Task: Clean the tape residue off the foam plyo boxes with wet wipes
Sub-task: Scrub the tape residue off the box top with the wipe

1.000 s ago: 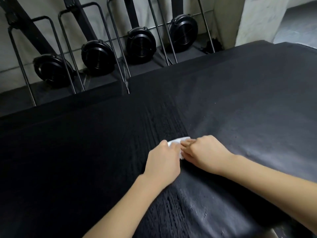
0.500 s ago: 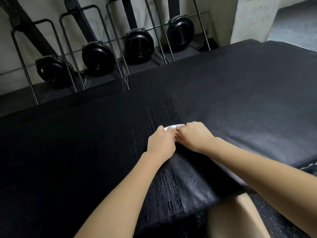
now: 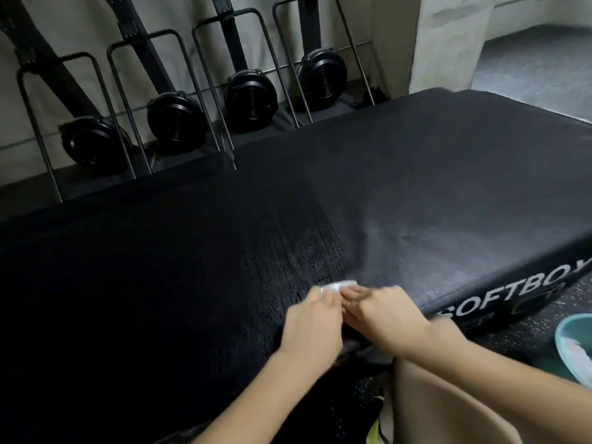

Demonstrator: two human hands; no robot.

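Rowing machines (image 3: 174,121) line the wall behind the black foam plyo box (image 3: 416,200), where both hands, left hand (image 3: 312,326) and right hand (image 3: 384,317), pinch a limp, probably slippery wet wipe (image 3: 339,286) against its yielding top near the front edge.

Both hands are smeared by motion blur. The left hand (image 3: 312,325) and right hand (image 3: 384,318) cover most of the wet wipe (image 3: 435,286)... only a small white scrap of the wet wipe shows beyond the fingertips, so how each hand holds it cannot be told. The foam plyo box (image 3: 448,193) runs off the left edge, and its white lettering (image 3: 512,296) is cut at the right edge. A teal bowl (image 3: 573,344) at the right edge is half out of frame, its contents blurred. Something yellow-green (image 3: 373,431) at the bottom edge is unidentifiable.
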